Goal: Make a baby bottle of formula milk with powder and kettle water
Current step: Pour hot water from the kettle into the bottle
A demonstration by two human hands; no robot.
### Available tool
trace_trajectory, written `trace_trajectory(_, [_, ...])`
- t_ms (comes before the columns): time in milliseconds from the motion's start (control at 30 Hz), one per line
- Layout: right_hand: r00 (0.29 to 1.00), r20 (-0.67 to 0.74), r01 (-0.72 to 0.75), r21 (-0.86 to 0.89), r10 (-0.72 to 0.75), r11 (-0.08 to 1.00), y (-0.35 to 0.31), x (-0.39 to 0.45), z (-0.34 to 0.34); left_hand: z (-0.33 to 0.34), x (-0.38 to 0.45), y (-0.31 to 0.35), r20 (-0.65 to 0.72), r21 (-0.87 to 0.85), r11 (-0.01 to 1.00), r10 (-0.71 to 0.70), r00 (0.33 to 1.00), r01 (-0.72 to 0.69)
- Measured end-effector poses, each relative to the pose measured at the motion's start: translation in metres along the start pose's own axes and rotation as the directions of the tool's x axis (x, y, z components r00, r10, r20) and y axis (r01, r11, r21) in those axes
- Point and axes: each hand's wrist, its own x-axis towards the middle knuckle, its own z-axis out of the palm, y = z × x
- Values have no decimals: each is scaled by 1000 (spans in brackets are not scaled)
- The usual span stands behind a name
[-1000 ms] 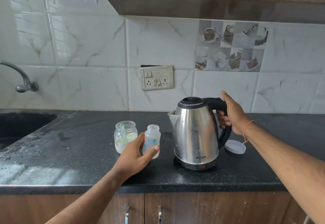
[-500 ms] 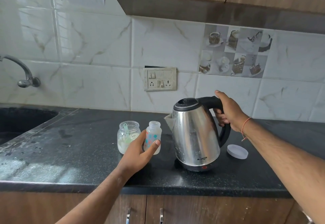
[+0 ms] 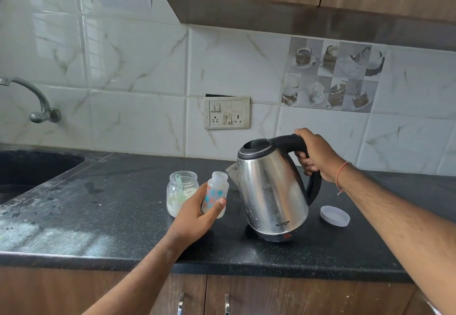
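Spout of the steel kettle, tipped left by the right hand wrapped round its handle, sits just right of the upright baby bottle that the left hand grips on the counter, so pouring looks close.

On the table we found the jar just left of the bottle, a scoop inside it. The kettle stood tilted right of the bottle, a lid lying further right. The sink occupied the table's back left corner.
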Motion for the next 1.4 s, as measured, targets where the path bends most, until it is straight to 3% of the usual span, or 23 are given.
trace_trajectory(1400, [998, 49, 34, -102, -29, 994, -30, -6, 20, -5, 1, -9, -54, 4, 998, -62, 997, 63])
